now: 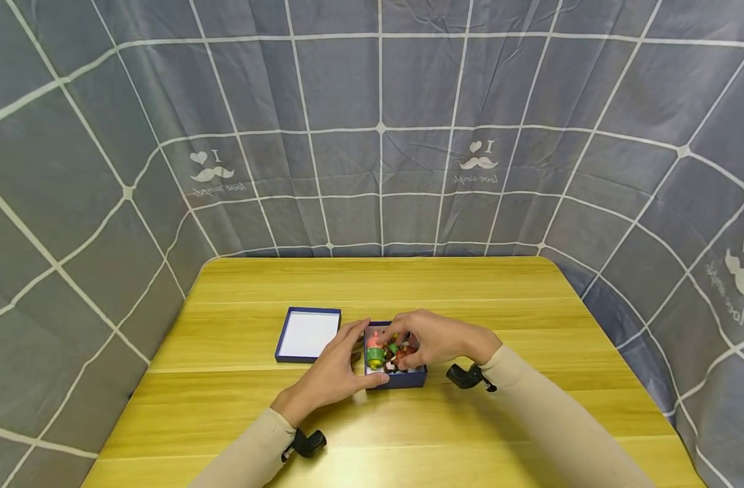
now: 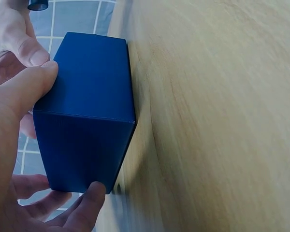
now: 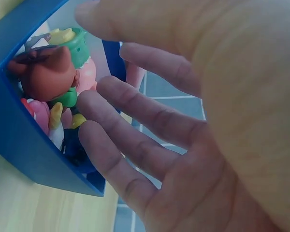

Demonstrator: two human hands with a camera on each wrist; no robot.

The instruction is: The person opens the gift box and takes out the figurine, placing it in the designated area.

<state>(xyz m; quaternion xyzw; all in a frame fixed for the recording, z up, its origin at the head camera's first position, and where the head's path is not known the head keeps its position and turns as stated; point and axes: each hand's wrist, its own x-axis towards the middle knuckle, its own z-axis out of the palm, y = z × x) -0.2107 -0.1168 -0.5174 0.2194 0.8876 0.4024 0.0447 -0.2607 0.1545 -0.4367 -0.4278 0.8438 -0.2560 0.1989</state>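
Note:
A blue box (image 1: 402,381) full of small toy figurines stands on the table, its top uncovered. My left hand (image 1: 331,378) grips the box at its left side, the thumb (image 2: 31,87) on the upper edge of one wall and fingertips at the adjoining wall's bottom corner. Over the box's opening is my right hand (image 1: 436,335), its fingers spread and reaching down over the toys. In the right wrist view a brown animal-headed figurine (image 3: 48,75), a green-and-pink figurine (image 3: 79,50) and several other pieces crowd the box. No toy is clearly gripped.
Left of the box and a little further back, a blue lid (image 1: 311,332) lies with its white inside facing up. The wooden table (image 1: 500,434) extends around both. Behind and beside it hangs a grey checked cloth (image 1: 347,88).

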